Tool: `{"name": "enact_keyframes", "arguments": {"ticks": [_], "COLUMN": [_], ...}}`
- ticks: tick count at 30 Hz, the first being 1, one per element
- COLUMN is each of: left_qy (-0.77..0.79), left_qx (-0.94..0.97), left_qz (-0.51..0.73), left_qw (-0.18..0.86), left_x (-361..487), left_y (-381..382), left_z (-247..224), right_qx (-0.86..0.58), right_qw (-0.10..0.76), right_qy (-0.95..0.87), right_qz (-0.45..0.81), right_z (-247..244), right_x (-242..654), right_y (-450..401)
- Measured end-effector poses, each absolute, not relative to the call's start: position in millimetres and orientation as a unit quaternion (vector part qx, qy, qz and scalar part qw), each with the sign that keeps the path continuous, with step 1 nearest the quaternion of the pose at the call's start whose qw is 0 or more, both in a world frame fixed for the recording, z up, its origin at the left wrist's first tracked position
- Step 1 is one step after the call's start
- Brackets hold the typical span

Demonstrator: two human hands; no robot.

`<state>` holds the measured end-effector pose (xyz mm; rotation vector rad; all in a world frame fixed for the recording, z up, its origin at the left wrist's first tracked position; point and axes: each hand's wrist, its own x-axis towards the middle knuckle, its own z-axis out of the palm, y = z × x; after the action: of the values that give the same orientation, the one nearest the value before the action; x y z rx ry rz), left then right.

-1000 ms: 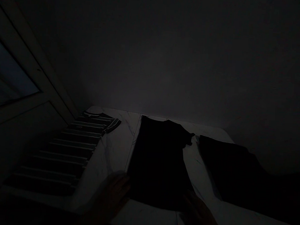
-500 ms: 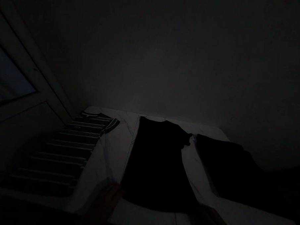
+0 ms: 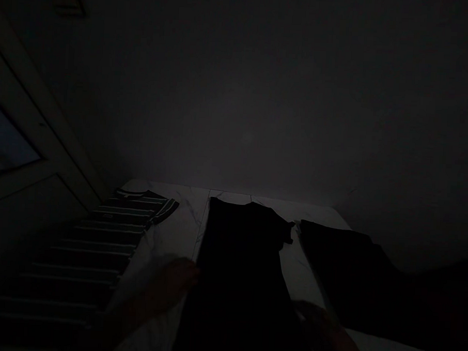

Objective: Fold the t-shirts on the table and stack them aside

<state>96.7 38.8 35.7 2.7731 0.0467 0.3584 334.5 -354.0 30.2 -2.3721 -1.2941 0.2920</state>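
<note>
The view is very dark. A black short-sleeved garment (image 3: 237, 279), seemingly folded lengthwise, lies in the middle of a white marbled table (image 3: 189, 215). My left hand (image 3: 179, 277) is at its left edge, fingers stretched toward the cloth and fingertips touching or just beside it. Along the right edge is my right hand (image 3: 320, 321), with its fingers too dark to make out. The garment's lower end runs out of the picture at the bottom. Whether either hand pinches the fabric does not show.
On the left lies a dark striped T-shirt (image 3: 119, 227) with pale stripes. Another dark garment (image 3: 349, 273) lies to the right. A grey wall (image 3: 245, 103) rises behind the table, and a door with a pane (image 3: 6, 145) stands at the left.
Both hands have moved from near the garment's bottom corners farther up along its sides. The camera view has shifted, so the table sits lower and the garment's hem has left the picture.
</note>
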Motion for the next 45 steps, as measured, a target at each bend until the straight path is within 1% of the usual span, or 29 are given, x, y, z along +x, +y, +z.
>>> {"name": "enact_keyframes", "arguments": {"ticks": [2,5,9,14,21,23,30,37,41,45], "left_qy": [0.045,0.114,0.139,0.126,0.05,0.026,-0.016,-0.008,-0.009,-0.019], "left_qx": [0.978,0.973,0.968,0.969,0.97,0.967,0.95,0.93,0.93,0.942], "left_qz": [0.12,0.11,0.131,0.134,0.098,0.084,0.058,0.017,-0.007,-0.033], "left_qw": [0.166,0.167,0.162,0.167,0.218,0.239,0.306,0.367,0.368,0.335], "left_x": [152,229,297,343,373,378,389,394,394,394], "left_y": [72,124,180,223,261,267,271,274,277,277], "left_z": [42,42,32,14,-6,-8,4,6,7,11], "right_qx": [-0.839,-0.82,-0.845,-0.897,-0.912,-0.906,-0.882,-0.841,-0.816,-0.805], "right_qw": [0.246,0.27,0.241,0.217,0.188,0.197,0.297,0.395,0.443,0.473], "right_qy": [-0.473,-0.49,-0.467,-0.38,-0.362,-0.372,-0.361,-0.368,-0.367,-0.356], "right_qz": [0.111,0.122,0.097,0.058,0.035,0.034,0.064,0.041,0.051,0.033], "right_z": [51,70,71,57,24,19,16,15,14,6], "right_x": [338,349,385,429,444,446,450,447,449,454], "right_y": [-297,-197,-85,-8,14,13,12,10,10,11]}}
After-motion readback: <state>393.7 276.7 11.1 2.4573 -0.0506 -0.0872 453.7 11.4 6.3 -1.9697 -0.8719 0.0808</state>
